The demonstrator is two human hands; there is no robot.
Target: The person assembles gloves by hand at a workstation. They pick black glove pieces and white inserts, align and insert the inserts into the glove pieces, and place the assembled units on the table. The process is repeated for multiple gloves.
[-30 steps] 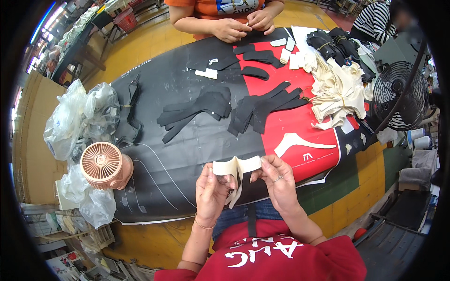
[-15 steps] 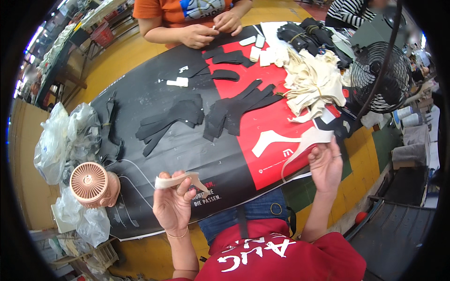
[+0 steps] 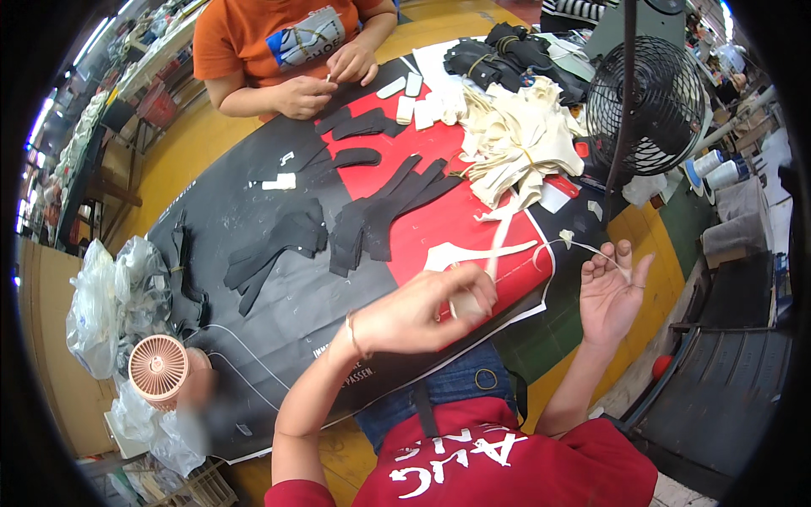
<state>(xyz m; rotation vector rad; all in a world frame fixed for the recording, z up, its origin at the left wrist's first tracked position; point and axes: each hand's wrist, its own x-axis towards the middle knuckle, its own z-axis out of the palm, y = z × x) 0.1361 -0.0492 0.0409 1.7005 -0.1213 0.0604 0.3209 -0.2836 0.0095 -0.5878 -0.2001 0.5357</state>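
Bold white capitals in uneven, brushed-looking strokes ran in two lines across the near person's burgundy shirt [image 3: 427, 425]; the far person's orange T-shirt [image 3: 226, 44] bore a blue-and-white chest print [image 3: 308, 40] with small lettering along it; on the black part of the table covering [image 3: 272, 345], near its near edge, stood block capitals in white, partly behind the left forearm [image 3: 306, 406]; tiny pale print marked the covering's far left edge, too small to tell.

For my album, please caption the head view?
Left hand with cream piece, right hand with white strand, black pieces on table.
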